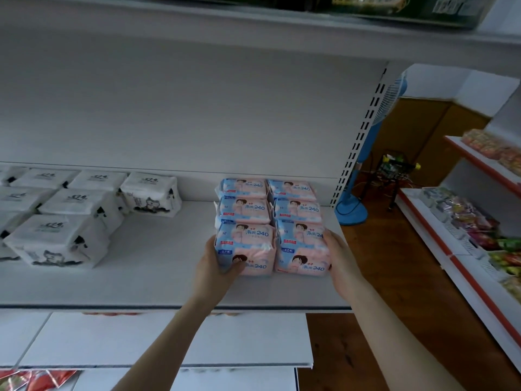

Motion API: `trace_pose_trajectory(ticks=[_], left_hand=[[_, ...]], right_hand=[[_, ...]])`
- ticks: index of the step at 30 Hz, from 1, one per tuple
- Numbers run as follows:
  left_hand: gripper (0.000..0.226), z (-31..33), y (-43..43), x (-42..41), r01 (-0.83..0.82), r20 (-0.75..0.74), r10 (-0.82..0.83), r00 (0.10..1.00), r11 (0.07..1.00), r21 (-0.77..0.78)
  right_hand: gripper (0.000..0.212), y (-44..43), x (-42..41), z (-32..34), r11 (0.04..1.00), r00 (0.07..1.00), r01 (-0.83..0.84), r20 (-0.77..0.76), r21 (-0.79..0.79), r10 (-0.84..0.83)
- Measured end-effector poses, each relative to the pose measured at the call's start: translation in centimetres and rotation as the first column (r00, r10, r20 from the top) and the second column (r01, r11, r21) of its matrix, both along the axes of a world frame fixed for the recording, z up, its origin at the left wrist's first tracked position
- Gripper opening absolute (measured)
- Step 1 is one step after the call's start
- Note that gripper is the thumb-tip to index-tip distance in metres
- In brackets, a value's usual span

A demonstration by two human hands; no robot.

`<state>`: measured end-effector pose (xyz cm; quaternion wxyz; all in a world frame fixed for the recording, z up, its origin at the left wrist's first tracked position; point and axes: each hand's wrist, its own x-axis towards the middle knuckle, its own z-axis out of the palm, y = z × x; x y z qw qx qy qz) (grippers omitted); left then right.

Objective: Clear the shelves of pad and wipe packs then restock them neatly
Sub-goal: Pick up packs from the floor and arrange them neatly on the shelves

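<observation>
The left hand (217, 266) and right hand (338, 258) clasp the nearest two of the pad packs (270, 218) from either side. The left thumb lies across the near face of the left one, with the fingers wrapped round its left end. The right palm lies against the right end of the other, thumb hooked at its lower near corner; its fingers are hidden behind the pack.

The pad packs sit on the right part of the shelf (158, 277), six showing in two columns of three, touching one another. The far pair is close to the back panel and the near pair is set well back from the shelf's front edge.

This looks like the restocking half of the job, with the near pair being pressed into line, though a lift-off for clearing would look the same. If it is restocking, the next move calls for an even squeeze from both sides, a short push toward the back so the rows close up, and then letting go without dragging the near pair forward again.

Each pack seems to lie with its long side running left to right, parallel to the shelf edge, and its print reads upright toward the near side. The block as a whole runs near to far.

White wipe packs (70, 215) stand well apart on the left of the same shelf, less tidily. A blue fan (352, 204) stands on the floor to the right.
</observation>
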<state>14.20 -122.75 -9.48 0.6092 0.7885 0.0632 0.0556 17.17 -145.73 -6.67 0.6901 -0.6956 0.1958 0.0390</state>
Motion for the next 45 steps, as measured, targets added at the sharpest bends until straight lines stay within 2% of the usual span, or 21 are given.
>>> trace_pose_trajectory(ticks=[5,8,12,14,16,17,19,22,25,28,33,39,45], left_hand=[[0.06,-0.2,-0.7,-0.2,-0.062,-0.014,0.062,0.998,0.998,-0.009],[0.061,-0.1,-0.7,-0.9,-0.05,-0.026,0.049,0.998,0.998,-0.026],[0.077,-0.6,0.8,-1.9,0.026,0.006,-0.025,1.0,0.989,-0.144],[0.072,-0.6,1.5,-1.1,-0.076,-0.038,0.07,0.997,0.974,-0.214],[0.064,-0.4,2.2,1.0,-0.157,-0.114,0.124,0.986,0.926,-0.345],[0.062,0.0,2.5,2.4,-0.154,-0.144,0.104,0.984,0.905,-0.397],[0.064,0.8,2.9,5.1,-0.123,-0.177,0.055,0.983,0.907,-0.404],[0.074,1.6,3.2,8.5,-0.075,-0.2,-0.009,0.98,0.911,-0.406],[0.075,1.8,2.9,9.7,0.024,-0.189,-0.125,0.974,0.887,-0.462],[0.068,1.6,2.7,10.0,0.107,-0.188,-0.247,0.951,0.829,-0.55],[0.077,1.0,2.9,10.9,0.186,-0.209,-0.397,0.894,0.752,-0.632],[0.07,0.3,2.7,11.8,0.187,-0.223,-0.391,0.893,0.772,-0.607],[0.071,0.7,2.6,12.0,0.198,-0.118,-0.339,0.933,0.76,-0.619]], right_hand=[[0.031,0.4,1.0,-0.5,0.998,1.0,-0.001,-0.018,-0.062,0.0],[0.034,0.2,1.0,-0.7,0.999,1.0,0.003,-0.016,-0.034,-0.003],[0.034,-0.4,0.2,-0.3,0.996,1.0,-0.011,-0.013,0.091,0.013],[0.034,-1.0,0.6,-0.4,0.985,0.999,0.052,0.001,0.165,-0.053],[0.048,-1.8,1.5,-0.3,0.97,0.994,0.1,0.017,0.219,-0.106],[0.053,-2.2,2.2,-0.2,0.969,0.994,0.098,0.027,0.227,-0.107],[0.057,-2.6,4.1,0.1,0.978,0.996,0.072,0.042,0.196,-0.082],[0.064,-2.7,6.9,0.2,0.99,0.999,-0.047,-0.001,0.136,0.048],[0.055,-2.1,8.5,0.5,0.978,0.986,-0.149,-0.047,0.149,0.157],[0.051,-1.2,9.4,0.9,0.984,0.989,-0.118,-0.069,0.132,0.128],[0.056,-1.0,9.8,0.4,0.977,0.978,-0.169,-0.102,0.131,0.183],[0.056,-1.3,9.9,-0.3,0.972,0.981,-0.164,-0.079,0.166,0.179],[0.053,-1.1,10.2,-0.3,0.978,0.99,-0.125,-0.041,0.165,0.133]])
